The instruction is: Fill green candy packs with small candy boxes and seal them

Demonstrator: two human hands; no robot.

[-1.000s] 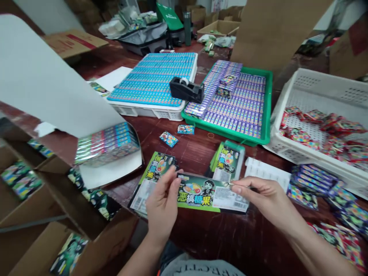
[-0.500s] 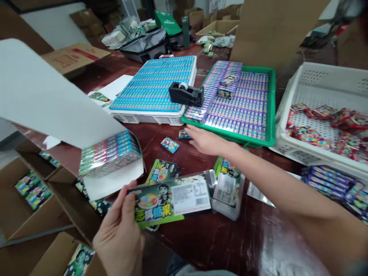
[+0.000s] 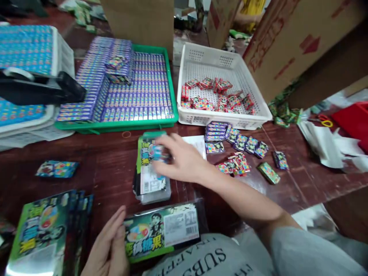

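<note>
My left hand [image 3: 107,247] grips the left end of a flat green-and-black candy package [image 3: 162,230] in a clear sleeve, low in front of my shirt. The package's printed face with a white label is up. My right hand [image 3: 184,161] is closed on a small blue candy box [image 3: 157,152], blurred by motion, over a pile of similar packages [image 3: 153,186]. More packages [image 3: 43,226] lie in a stack at the lower left. A blue candy box with a picture end [image 3: 57,168] sits on the table left of the middle.
A green tray [image 3: 135,125] of purple boxes and a white basket [image 3: 224,119] of red packs stand behind. A black tape dispenser [image 3: 40,90] rests at the left. Purple boxes [image 3: 240,142], red packs [image 3: 234,164] and a green box [image 3: 268,172] lie at the right.
My right hand let go of the package's right end, reached to the small blue boxes and came back with one. My left hand kept the package and lowered it. The view turned right.
</note>
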